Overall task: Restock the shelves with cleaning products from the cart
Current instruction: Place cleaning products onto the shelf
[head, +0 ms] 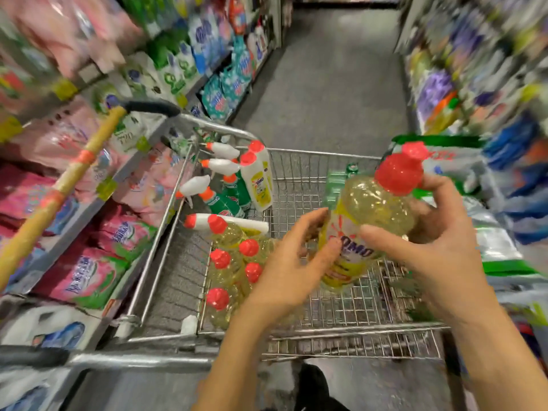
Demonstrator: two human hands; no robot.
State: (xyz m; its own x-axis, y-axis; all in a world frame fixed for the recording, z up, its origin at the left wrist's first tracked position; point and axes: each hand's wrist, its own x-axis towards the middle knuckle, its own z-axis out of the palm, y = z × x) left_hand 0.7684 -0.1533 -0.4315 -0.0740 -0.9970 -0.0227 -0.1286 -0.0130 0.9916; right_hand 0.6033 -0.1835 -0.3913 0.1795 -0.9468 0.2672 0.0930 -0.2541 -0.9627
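Observation:
Above the wire cart point(296, 179) I hold a yellow bottle of dish liquid point(364, 221) with a red cap, tilted to the right. My right hand point(430, 241) grips its upper body near the cap. My left hand point(293, 259) grips its labelled lower part, thumb on the label. Several more yellow red-capped bottles point(234, 262) lie at the cart's left side. Green spray bottles point(225, 200) with white triggers and two white bottles point(259, 179) stand at its far left corner.
Shelves of pink detergent bags point(86, 274) run along the left, very close to the cart. A yellow pole point(59, 188) leans across them. Green-and-white bags point(474, 185) sit at the cart's right. Blurred shelves line the right. Grey aisle floor point(326, 84) stretches ahead.

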